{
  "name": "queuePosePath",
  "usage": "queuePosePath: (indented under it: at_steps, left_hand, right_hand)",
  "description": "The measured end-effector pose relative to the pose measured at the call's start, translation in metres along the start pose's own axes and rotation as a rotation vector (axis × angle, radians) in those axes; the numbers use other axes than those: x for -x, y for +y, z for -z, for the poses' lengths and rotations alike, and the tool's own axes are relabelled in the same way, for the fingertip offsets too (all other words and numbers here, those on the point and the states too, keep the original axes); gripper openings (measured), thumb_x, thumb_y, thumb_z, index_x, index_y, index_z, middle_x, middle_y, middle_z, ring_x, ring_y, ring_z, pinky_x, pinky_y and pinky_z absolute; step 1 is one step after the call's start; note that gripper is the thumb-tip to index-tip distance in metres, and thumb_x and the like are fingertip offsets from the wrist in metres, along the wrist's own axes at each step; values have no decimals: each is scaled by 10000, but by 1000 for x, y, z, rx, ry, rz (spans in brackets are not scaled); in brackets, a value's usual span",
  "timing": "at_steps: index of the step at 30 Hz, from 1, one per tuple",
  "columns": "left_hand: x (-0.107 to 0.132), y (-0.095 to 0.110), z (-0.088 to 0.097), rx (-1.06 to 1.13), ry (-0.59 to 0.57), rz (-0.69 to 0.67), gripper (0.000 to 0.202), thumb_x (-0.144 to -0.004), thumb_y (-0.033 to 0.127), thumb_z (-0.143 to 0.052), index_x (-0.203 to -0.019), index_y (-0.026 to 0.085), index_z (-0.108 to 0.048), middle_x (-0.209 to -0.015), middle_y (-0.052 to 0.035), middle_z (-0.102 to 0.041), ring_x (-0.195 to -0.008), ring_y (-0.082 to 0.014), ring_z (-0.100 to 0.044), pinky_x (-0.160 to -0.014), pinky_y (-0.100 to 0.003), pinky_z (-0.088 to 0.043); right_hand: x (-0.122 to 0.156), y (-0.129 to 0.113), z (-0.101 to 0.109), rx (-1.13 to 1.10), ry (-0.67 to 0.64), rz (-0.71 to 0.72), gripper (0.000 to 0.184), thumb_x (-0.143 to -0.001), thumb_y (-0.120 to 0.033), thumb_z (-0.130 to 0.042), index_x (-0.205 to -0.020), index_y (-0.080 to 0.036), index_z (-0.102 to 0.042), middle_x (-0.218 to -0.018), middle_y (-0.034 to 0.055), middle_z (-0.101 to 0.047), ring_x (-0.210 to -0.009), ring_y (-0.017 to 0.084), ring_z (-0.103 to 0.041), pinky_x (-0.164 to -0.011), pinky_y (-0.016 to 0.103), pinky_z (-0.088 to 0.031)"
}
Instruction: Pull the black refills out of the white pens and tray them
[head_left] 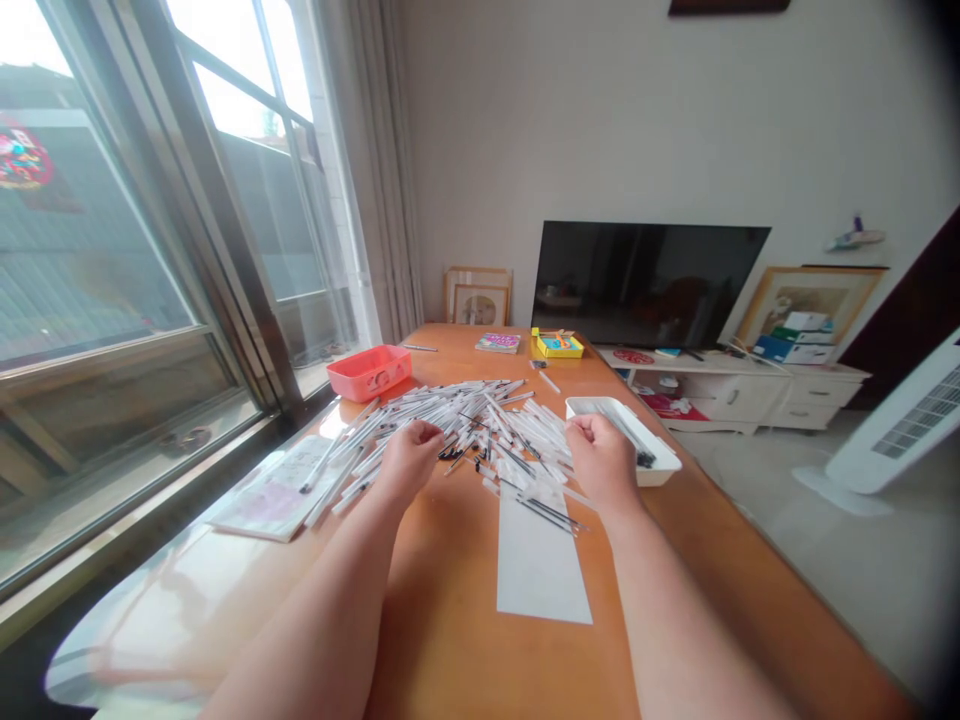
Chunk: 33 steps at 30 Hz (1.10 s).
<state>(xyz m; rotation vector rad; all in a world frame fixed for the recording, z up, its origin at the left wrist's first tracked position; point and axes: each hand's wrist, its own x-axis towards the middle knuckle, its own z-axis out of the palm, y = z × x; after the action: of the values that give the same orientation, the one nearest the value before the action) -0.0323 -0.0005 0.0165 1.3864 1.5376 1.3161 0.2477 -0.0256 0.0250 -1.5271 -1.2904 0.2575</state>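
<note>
In the head view, find a broad heap of slender whitish plastic tubes [457,402] spread over the glossy orange-brown wooden table [442,620], mostly just beyond both hands, with an oblong coral-red plastic basket [371,374] at the far left and an open white rectangular plastic box [661,478] at the right. Judging by looks, very light, stiff along the length, smooth enough to roll or slide; best pinched singly near mid-length, or by a free end where crossed by others. Could disturb the heap if tugged from beneath. Note too the thin black rods [551,513], lying across a plain white rectangular sheet [541,575] and past its right edge: probably light as well, perhaps bendier, so better gripped near the middle than pushed from a tip. At the heap's near edge, see the bare left hand [412,455], fingers curled in, thumb and forefinger close together; cannot tell whether holding anything thin. By the box's left side, see the bare right hand [602,462], similarly curled; cannot tell of any hold there either. Inside the box, make out dark-tipped pieces [645,459], partly hidden behind that hand.
</note>
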Motion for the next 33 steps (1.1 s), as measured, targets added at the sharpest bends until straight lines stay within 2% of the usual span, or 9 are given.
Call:
queuePosePath:
  at_steps: [2, 5, 10, 15, 22, 26, 29, 31, 33]
  left_hand:
    - [0, -9, -6, -285, -33, -79, 46, -712, 251, -672, -710, 205, -666, -625, -11, -623, -593, -160, -507, -571, -272, -305]
    - [-1, -19, -14, -484, -77, -168, 64, -739, 223, -610, -708, 220, -666, -643, -11, -637, -598, -164, -507, -576, -281, -283]
    - [1, -20, -18, -532, -125, -200, 92, -754, 225, -592, -742, 229, -683, -707, -21, -669, -621, -171, -517, -588, -277, -287]
    - [3, -17, -18, -512, -140, -189, 101, -767, 248, -586, -763, 234, -686, -710, -23, -668, -627, -181, -524, -585, -281, -292]
    - [3, -18, -20, -541, -170, -215, 129, -777, 236, -540, -789, 226, -668, -720, -13, -666, -647, -175, -542, -582, -273, -298]
    - [4, -14, -20, -551, -179, -215, 129, -774, 234, -531, -780, 217, -659, -728, -15, -665, -659, -174, -548, -580, -272, -301]
    - [7, -10, -20, -527, -170, -220, 124, -788, 262, -543, -764, 210, -652, -724, -17, -662, -664, -172, -547, -587, -272, -309]
    - [9, -6, -20, -482, -168, -230, 132, -796, 288, -557, -752, 205, -650, -706, -15, -651, -669, -172, -545, -597, -272, -319]
    - [12, -2, -22, -397, -171, -245, 155, -803, 320, -576, -743, 199, -651, -685, -10, -637, -677, -173, -544, -609, -271, -335]
  right_hand:
    - [-1, 3, -2, 4, -16, -10, 231, -834, -379, -544, -872, -216, -704, -759, 33, -709, -695, 207, -594, -658, 291, -411]
    - [0, 7, -6, 56, -104, -24, 211, -818, -357, -540, -834, -222, -702, -736, 26, -702, -675, 198, -591, -624, 280, -402]
    - [5, 12, -13, 163, -317, 0, 173, -762, -269, -535, -771, -221, -701, -712, 18, -693, -661, 179, -585, -593, 259, -386]
    - [5, 20, -6, 333, -480, -35, 110, -668, -175, -547, -660, -205, -652, -659, 31, -672, -619, 174, -570, -550, 256, -348]
    - [4, 14, 4, 499, -667, -139, 96, -613, -142, -626, -693, -183, -657, -645, 22, -622, -610, 158, -544, -547, 255, -315]
    - [4, 11, 6, 534, -700, -162, 55, -617, -136, -615, -646, -183, -618, -602, 17, -572, -570, 153, -500, -525, 272, -285]
    - [5, 12, 7, 499, -669, -160, 63, -612, -133, -605, -605, -188, -576, -564, 3, -523, -543, 145, -464, -510, 277, -261]
    - [5, 12, 8, 401, -614, -158, 59, -627, -152, -605, -610, -190, -563, -570, -6, -513, -542, 138, -449, -505, 271, -256]
    - [6, 8, 10, 213, -558, -180, 35, -669, -197, -615, -666, -189, -581, -600, -12, -522, -552, 130, -445, -503, 257, -267]
